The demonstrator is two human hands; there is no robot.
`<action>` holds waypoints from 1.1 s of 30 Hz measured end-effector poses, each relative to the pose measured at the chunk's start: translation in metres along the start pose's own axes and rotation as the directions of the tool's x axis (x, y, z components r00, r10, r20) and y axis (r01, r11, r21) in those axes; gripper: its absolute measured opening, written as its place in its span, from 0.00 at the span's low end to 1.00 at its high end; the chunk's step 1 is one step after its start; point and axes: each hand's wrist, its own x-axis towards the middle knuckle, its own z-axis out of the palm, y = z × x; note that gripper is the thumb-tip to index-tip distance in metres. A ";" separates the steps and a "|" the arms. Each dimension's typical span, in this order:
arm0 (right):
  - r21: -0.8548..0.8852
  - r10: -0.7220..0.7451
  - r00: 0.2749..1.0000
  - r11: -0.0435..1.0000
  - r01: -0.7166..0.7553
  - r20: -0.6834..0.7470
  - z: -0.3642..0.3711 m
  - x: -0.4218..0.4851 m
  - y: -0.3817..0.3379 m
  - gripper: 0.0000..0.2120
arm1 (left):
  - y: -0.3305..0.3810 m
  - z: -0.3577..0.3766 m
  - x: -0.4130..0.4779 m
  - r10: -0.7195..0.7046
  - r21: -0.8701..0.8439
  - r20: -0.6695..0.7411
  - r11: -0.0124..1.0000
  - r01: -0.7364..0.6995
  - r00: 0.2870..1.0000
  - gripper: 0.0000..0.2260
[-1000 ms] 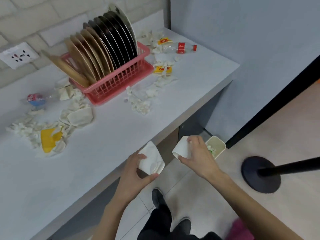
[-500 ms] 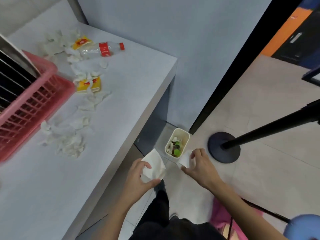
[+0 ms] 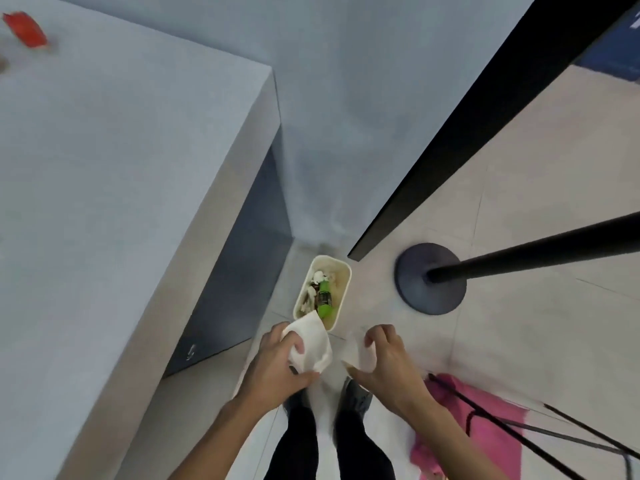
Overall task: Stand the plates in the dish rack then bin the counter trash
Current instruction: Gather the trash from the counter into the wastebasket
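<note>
Crumpled white paper wad [image 3: 310, 341] sits in the left hand [image 3: 277, 362], whose grip is clamped on it, thumb across the top. A second white paper wad [image 3: 360, 355], smeared by motion, is pinched in the right hand [image 3: 391, 358], fingers curled over it.

A second ago both hands held these pieces at the edge of the pale grey worktop [image 3: 121, 185]. Since then the view has swung down and the hands have carried them out over the floor, just short of the cream oblong plastic bin [image 3: 332, 259]. The carry looks nearly finished, with only the drop left for this pair.

The left wad's long axis runs from the palm away from the person. Its pointed corner aims at the bin and overlaps the near rim in this view. The right wad is too blurred to read its axis.

The bin already holds scraps and a green plastic bottle [image 3: 325, 299]. A red-labelled bottle [image 3: 26, 29] at the worktop's far corner suggests more trash remains.
</note>
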 end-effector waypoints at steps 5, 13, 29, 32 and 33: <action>0.030 0.029 1.000 0.999 -0.029 0.012 0.036 0.073 0.058 0.23 | -0.040 0.064 0.101 -0.030 0.169 0.057 0.985 0.020 0.998 0.17; 0.187 0.097 0.995 0.977 -0.100 0.027 0.097 0.180 0.160 0.18 | -0.139 0.209 0.234 -0.399 -0.232 0.117 0.879 0.416 0.909 0.17; 0.369 0.082 0.993 0.923 -0.110 0.089 0.147 0.318 0.164 0.09 | -0.196 0.257 0.295 -0.387 -0.067 0.159 0.914 0.401 0.908 0.22; 0.275 0.032 0.995 0.960 -0.057 0.094 0.159 0.337 0.153 0.14 | -0.198 0.254 0.278 -0.279 -0.104 0.153 0.949 0.297 0.948 0.22; 0.217 0.004 0.996 0.976 -0.023 0.088 0.164 0.344 0.150 0.15 | -0.199 0.254 0.274 -0.239 -0.111 0.144 0.960 0.256 0.960 0.21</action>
